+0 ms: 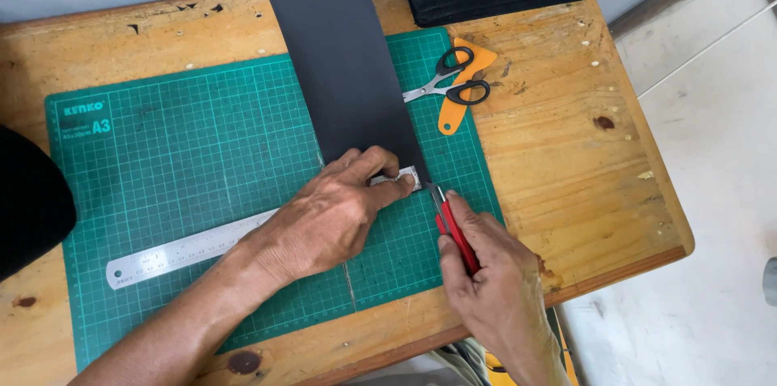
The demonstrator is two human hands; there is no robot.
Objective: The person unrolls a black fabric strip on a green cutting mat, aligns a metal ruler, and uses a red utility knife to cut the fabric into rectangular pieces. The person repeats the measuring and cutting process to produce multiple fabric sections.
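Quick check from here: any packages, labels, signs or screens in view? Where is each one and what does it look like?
No packages, signs or screens.
Cutting mat: on the wooden table, green rectangle with a pale grid, white printed label at its top left corner.
Ruler: lies slanted across the mat under the left hand, silver steel strip with fine printed scale marks.

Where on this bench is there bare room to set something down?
Free: the cutting mat left of the black sheet, above the steel ruler; bare wood right of the scissors. Crowded: where the left hand pins the ruler and the right hand holds the red knife.
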